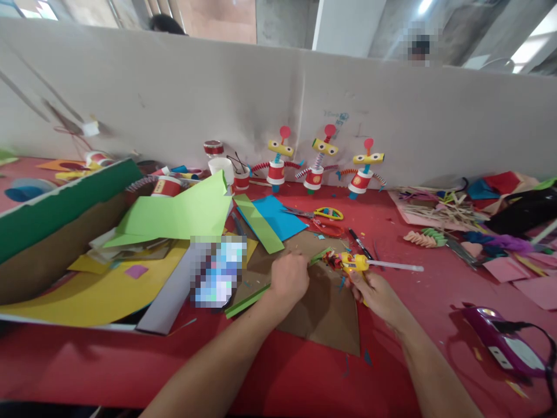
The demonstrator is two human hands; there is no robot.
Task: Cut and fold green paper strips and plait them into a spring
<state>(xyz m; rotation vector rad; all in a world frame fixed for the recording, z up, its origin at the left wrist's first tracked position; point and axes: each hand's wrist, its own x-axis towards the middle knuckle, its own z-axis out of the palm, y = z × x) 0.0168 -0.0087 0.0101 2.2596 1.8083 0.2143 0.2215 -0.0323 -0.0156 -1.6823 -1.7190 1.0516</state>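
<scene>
My right hand [374, 296] grips a yellow hot glue gun [354, 262] with a clear glue stick [398, 266] jutting out of its back. The gun's nozzle end points left, toward my left hand [290, 276], which is closed on a narrow green paper strip [319, 256]. That strip sticks out between the hand and the nozzle; whether the tip touches it I cannot tell. Under both hands lies a brown cardboard sheet [326, 316]. Another green strip [248, 301] shows left of my left wrist. Behind are a wider green strip [261, 223] and a blue paper sheet [282, 217].
Yellow-handled scissors [327, 214], red-handled scissors [329, 229] and a black marker [360, 242] lie beyond the glue gun. Several paper-cup robot figures line the partition [174, 93]. A phone [221, 273] and a box [65, 215] of coloured paper sit left; a purple device [505, 342] is right.
</scene>
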